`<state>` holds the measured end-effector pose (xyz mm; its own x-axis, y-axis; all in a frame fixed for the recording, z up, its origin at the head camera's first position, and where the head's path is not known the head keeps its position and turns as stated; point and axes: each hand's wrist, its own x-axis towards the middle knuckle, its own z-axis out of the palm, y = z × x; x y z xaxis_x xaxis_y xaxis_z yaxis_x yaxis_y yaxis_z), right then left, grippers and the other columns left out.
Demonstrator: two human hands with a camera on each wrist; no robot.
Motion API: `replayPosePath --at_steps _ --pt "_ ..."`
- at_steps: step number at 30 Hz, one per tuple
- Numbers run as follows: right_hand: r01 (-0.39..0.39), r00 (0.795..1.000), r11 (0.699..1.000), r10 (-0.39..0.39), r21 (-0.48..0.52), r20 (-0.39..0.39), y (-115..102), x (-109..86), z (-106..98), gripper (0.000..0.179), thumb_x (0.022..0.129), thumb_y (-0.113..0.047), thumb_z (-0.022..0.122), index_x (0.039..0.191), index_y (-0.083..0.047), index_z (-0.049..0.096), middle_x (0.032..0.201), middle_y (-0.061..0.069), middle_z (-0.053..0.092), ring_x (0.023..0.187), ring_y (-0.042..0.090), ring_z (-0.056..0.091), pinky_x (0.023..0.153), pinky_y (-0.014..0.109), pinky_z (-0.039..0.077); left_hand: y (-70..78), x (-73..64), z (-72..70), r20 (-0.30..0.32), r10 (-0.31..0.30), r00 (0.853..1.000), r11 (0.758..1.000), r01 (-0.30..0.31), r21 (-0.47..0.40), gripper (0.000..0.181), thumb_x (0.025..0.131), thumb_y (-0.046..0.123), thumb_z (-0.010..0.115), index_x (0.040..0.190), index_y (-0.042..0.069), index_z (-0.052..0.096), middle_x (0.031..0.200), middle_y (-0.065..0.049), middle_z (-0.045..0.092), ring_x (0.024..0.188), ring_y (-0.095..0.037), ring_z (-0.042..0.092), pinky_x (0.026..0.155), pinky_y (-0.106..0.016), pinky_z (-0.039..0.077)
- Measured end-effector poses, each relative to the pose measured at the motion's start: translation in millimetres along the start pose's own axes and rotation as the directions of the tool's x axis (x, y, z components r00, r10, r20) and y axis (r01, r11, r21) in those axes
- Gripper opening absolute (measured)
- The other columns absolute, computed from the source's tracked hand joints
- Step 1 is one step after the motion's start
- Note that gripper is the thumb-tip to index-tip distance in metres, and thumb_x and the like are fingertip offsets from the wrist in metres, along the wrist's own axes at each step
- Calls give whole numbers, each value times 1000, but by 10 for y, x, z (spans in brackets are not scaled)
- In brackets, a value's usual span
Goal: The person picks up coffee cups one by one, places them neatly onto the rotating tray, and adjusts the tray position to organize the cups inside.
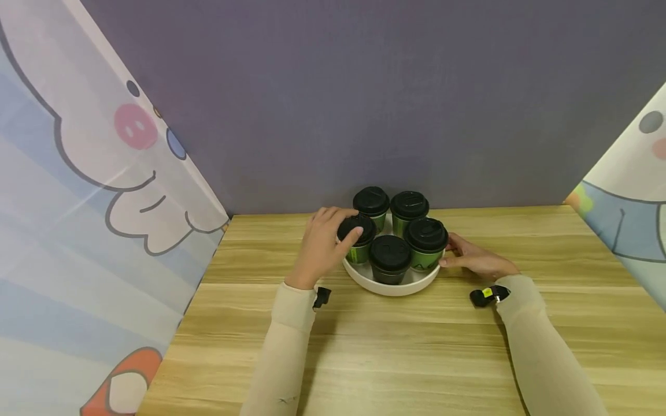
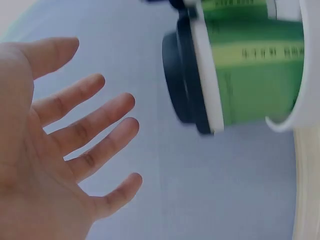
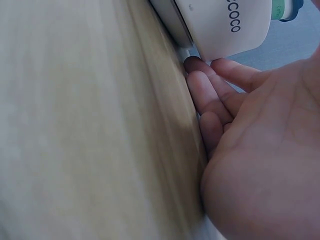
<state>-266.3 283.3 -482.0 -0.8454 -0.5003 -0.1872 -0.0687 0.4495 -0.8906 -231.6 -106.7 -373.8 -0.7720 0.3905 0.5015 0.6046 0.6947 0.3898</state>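
Observation:
Several green takeaway coffee cups with black lids stand on a round white tray (image 1: 391,287). Beside the tray's left cup (image 1: 358,254) is my left hand (image 1: 324,240), palm toward it with fingers spread. The left wrist view shows the fingers straight and a gap between them and the cup's lid (image 2: 185,80). On the opposite side, my right hand (image 1: 476,258) holds the tray's edge near the right cup (image 1: 425,254). In the right wrist view, the thumb meets the tray's wall (image 3: 225,30) and curled fingers (image 3: 202,90) reach in at its bottom edge.
The tray sits on a wood-grain table (image 1: 406,352), close to a grey wall (image 1: 338,104) behind it. Cartoon-printed sheets (image 1: 93,190) flank the table at left and right. Black wrist cameras (image 1: 486,296) are strapped to both wrists.

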Motion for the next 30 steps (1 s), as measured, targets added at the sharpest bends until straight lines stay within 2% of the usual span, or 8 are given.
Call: replayPosePath --at_steps 6,11,16,19,21,26,28,30 --pt "-2 1000 1000 2 9 -3 3 3 -4 90 99 -22 67 162 1 8 144 25 43 133 38 43 102 28 42 -182 -25 -75 -40 -81 996 997 81 2 40 103 38 60 135 13 66 132 -6 68 122 -30 59 109 -56 40" --pt "2 1000 1000 -2 17 -6 18 12 -8 90 98 -21 67 162 2 9 144 25 42 132 36 43 101 27 41 -299 -34 -83 -32 -159 987 987 159 -5 38 103 32 63 135 13 65 134 -7 67 125 -30 58 110 -56 39" --pt "16 1000 999 -16 40 -2 44 15 -6 87 99 -20 67 161 1 11 143 25 43 129 31 45 100 23 42 -424 -57 -67 -15 -211 977 978 211 -8 39 102 30 63 137 13 64 136 -9 65 126 -33 57 109 -58 40" --pt "59 998 994 -60 91 3 86 14 -13 81 99 -17 65 160 1 15 144 17 42 127 20 46 99 19 41 -492 -72 -50 -7 -250 968 968 250 -2 40 102 31 63 138 12 63 137 -12 64 129 -35 57 113 -61 37" --pt "96 995 984 -98 147 5 128 -3 -34 76 101 -12 62 160 -1 16 145 7 40 126 13 45 99 16 40 -530 -75 -29 -5 -276 961 961 276 7 41 102 32 63 138 12 62 138 -13 63 131 -37 55 115 -61 35" --pt "172 983 939 -181 297 5 205 -48 -90 61 106 -2 47 160 -8 19 146 -13 39 128 1 46 101 13 38 -622 -96 19 18 -333 943 943 332 27 45 103 33 60 142 11 58 143 -17 59 137 -40 51 119 -63 29" --pt "178 983 938 -182 297 -13 182 -47 -112 55 109 -5 43 159 -5 21 146 -12 41 126 1 50 102 14 40 -668 -106 35 31 -352 935 935 351 46 47 103 32 60 144 10 57 145 -18 57 139 -41 49 119 -64 28" --pt "161 986 964 -149 212 -70 113 -35 -127 50 111 -13 43 157 -2 26 144 -6 47 123 3 56 100 16 44 -721 -111 44 42 -364 931 930 360 81 48 103 32 60 146 9 55 146 -19 57 138 -41 50 118 -65 30"
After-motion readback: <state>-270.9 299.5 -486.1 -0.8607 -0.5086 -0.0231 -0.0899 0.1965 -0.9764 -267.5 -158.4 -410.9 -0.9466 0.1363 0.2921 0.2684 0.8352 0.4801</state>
